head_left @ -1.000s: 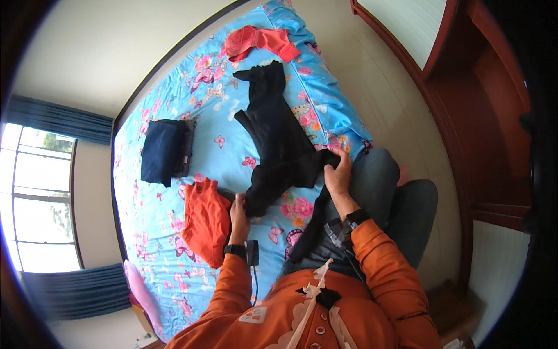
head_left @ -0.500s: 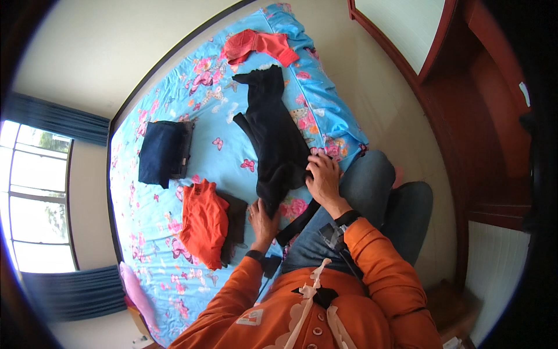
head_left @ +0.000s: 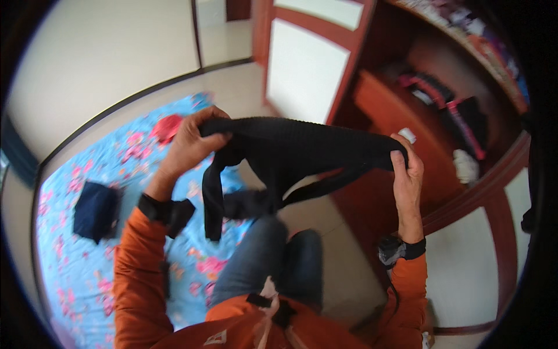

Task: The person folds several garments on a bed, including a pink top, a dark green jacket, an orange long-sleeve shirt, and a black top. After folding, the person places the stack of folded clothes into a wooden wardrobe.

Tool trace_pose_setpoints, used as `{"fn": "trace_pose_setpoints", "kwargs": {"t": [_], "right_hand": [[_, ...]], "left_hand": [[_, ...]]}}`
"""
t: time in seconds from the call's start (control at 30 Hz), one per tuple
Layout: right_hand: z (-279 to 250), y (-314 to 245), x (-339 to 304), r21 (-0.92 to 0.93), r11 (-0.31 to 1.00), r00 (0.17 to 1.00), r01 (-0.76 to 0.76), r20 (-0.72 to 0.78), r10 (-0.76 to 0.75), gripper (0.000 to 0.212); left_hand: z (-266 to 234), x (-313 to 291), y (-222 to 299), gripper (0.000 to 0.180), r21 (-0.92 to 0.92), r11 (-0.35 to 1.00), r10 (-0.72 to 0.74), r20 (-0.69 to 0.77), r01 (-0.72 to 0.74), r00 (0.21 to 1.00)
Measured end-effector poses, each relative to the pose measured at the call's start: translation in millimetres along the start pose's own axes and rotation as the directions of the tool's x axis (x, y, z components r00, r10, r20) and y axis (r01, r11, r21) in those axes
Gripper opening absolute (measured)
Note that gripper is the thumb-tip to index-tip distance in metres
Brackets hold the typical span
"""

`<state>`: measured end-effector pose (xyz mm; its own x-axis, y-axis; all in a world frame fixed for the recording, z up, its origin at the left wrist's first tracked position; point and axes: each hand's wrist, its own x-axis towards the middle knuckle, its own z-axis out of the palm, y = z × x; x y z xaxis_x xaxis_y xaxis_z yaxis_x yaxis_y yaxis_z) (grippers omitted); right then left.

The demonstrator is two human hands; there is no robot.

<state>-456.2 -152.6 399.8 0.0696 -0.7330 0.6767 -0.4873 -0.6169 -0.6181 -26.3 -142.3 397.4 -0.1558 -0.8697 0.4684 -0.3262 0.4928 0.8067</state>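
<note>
Stretched between both hands in front of me is a black knit garment [head_left: 308, 142], its upper edge nearly level and its strips hanging down over my lap. My left hand [head_left: 195, 139] pinches the left end, thumb on the near side. At the other end my right hand [head_left: 408, 166] grips the cloth between thumb and fingers. The loose lower part hangs above the bed edge and my knees. The garment's exact kind is hard to tell.
On the left lies a bed with a blue floral sheet [head_left: 70, 279]. Folded dark blue clothing [head_left: 96, 210] and a red garment [head_left: 167, 128] rest on it. To the right stands a reddish wooden wardrobe [head_left: 383, 122] with clothes on its shelves.
The black garment has been lifted off the bed and spread in the air between my raised hands. My view has swung right toward the wardrobe.
</note>
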Motion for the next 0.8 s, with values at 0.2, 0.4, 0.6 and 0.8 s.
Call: {"fn": "trace_pose_setpoints", "kwargs": {"t": [0.2, 0.4, 0.6, 0.8], "right_hand": [[-110, -69, 62, 0.524, 0.807, 0.917, -0.274, -0.112, 0.384, 0.03], [-135, -96, 72, 0.367, 0.88, 0.916, -0.302, -0.143, 0.374, 0.029], [-152, -93, 74, 0.462, 0.852, 0.961, -0.246, 0.0, 0.277, 0.02], [-157, -124, 86, -0.372, 0.928, 1.0, -0.026, -0.017, 0.021, 0.015]], "left_hand": [[35, 102, 57, 0.014, -0.678, 0.716, -0.079, 0.157, 0.166, 0.984], [78, 123, 63, 0.025, -0.726, 0.681, -0.068, 0.069, 0.097, 0.995], [86, 141, 56, 0.029, -0.702, 0.709, -0.01, 0.072, 0.058, 0.997], [47, 160, 101, 0.046, -0.212, 0.964, 0.205, 0.222, -0.158, 0.953]]}}
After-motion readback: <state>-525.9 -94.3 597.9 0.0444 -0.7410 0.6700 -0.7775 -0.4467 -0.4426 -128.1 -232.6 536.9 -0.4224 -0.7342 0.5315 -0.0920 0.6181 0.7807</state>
